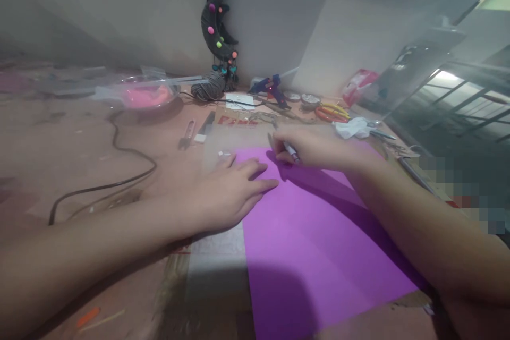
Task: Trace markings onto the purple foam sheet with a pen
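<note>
A large purple sheet [295, 255] lies flat in front of me, over a piece of cardboard [215, 143]. My left hand [235, 188] rests on the sheet's left edge with its fingers spread. At the far end of the sheet, my right hand [295, 146] is closed around a pen [292, 153]. Its fingers hide the pen's tip, so I cannot tell whether it touches the sheet. My right forearm crosses the sheet's right side and casts a shadow on it.
Along the wall are a bowl with pink material [145, 96], grey yarn [207, 87], a blue glue gun [273, 90], orange-handled pliers [331, 112] and a crumpled white tissue [353, 127]. A cutter [187, 133] lies left of the cardboard. A dark cord [119, 186] curves across the left. A crescent ornament [217, 24] hangs behind.
</note>
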A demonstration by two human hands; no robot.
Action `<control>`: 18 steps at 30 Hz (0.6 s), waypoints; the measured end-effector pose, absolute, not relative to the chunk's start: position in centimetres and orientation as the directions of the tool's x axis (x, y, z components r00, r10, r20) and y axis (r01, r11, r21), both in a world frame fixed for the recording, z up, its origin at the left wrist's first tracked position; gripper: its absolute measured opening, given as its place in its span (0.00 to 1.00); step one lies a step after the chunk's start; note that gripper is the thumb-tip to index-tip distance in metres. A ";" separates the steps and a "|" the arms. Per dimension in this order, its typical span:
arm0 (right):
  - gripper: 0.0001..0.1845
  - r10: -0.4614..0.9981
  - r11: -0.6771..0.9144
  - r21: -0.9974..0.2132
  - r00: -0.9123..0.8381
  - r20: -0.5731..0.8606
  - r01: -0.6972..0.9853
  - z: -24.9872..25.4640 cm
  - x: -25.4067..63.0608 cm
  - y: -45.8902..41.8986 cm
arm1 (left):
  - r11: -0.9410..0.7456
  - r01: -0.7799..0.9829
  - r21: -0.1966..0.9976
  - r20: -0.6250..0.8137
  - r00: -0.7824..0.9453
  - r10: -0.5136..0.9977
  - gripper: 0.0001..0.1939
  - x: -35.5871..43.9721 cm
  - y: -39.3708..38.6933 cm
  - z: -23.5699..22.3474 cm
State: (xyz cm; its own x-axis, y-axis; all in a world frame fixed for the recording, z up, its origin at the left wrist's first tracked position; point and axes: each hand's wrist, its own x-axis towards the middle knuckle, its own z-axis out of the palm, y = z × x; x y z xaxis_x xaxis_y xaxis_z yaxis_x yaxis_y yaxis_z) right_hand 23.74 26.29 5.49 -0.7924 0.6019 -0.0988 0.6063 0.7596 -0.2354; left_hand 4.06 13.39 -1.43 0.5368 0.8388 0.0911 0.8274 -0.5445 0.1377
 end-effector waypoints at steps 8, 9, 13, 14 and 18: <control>0.13 0.564 0.755 -0.297 -0.810 -0.162 0.585 5.6 24.4 27.6 | -0.558 0.821 0.118 0.106 0.548 0.830 0.25 4.0 13.4 -1.6; 0.11 0.568 0.749 -0.329 -0.813 -0.129 0.576 4.9 24.3 27.7 | -0.561 0.819 0.119 0.113 0.550 0.827 0.25 4.0 13.4 -1.7; 0.05 0.590 0.726 -0.495 -0.802 0.093 0.477 1.5 23.4 27.8 | -0.563 0.818 0.121 0.106 0.553 0.826 0.25 4.0 13.4 -1.8; 0.06 0.588 0.732 -0.506 -0.798 0.131 0.456 1.0 23.2 27.8 | -0.563 0.818 0.120 0.103 0.553 0.827 0.25 4.0 13.4 -1.8; 0.08 0.594 0.725 -0.474 -0.802 0.063 0.500 2.3 23.3 27.7 | -0.558 0.823 0.108 0.107 0.548 0.830 0.25 4.0 13.4 -1.9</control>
State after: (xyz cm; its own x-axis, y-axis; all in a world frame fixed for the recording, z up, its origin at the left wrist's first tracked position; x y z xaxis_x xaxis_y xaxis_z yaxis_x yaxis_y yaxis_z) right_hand 23.28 27.68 2.27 -0.8017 0.5944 0.0630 0.5001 0.7247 -0.4740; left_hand 3.95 13.39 -1.89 0.5480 0.8296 0.1070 0.8230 -0.5576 0.1085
